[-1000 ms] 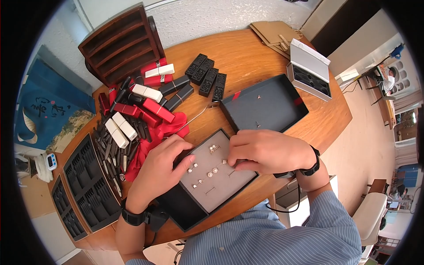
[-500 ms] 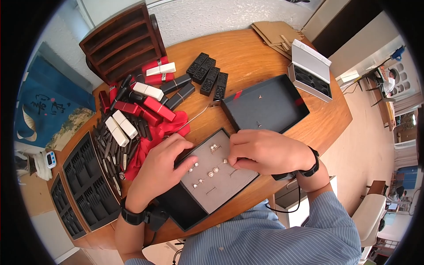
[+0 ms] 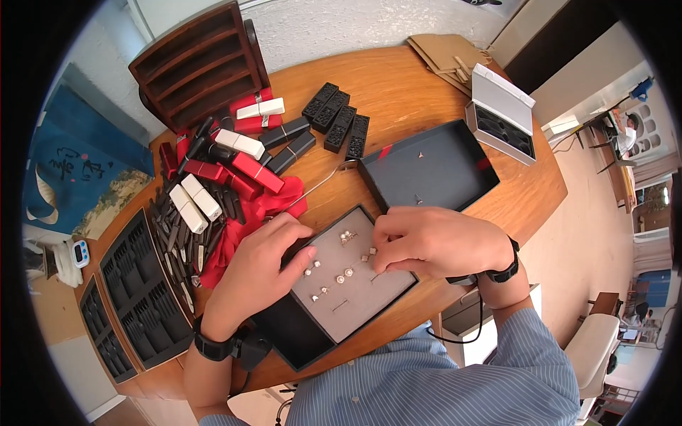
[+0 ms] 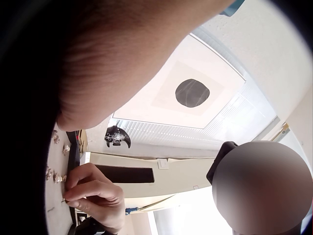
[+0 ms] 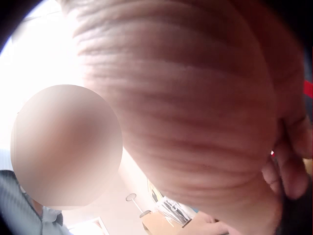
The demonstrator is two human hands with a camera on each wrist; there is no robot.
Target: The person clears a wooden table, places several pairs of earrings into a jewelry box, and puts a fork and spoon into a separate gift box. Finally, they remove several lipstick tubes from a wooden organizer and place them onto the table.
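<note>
A black jewelry box (image 3: 290, 328) with a grey foam pad (image 3: 334, 323) lies before me. Several sparkling stud earrings (image 3: 344, 275) stand in the pad, and it has thin slits. My left hand (image 3: 259, 266) rests at the box's left side, fingers relaxed, thumb over the pad's edge. At the pad's right side my right hand (image 3: 437, 245) has curled fingers, the tips close together over the pad. Two square stud earrings (image 3: 369, 255) sit right beside these fingertips, both visible; no earring shows between them. In the left wrist view, the right hand (image 4: 100, 198) reaches down to the pad.
A black tray (image 3: 433, 163) with two small items is behind the box. Black blocks (image 3: 337, 121), red, white and black lipstick-like cases (image 3: 241, 145) and a red cloth (image 3: 288, 202) lie back left. A white case (image 3: 501, 113) stands open at the right, cardboard (image 3: 440, 57) behind.
My right hand has shifted slightly to the right, so the second square stud beside its fingertips now shows. The left hand stays in place.
</note>
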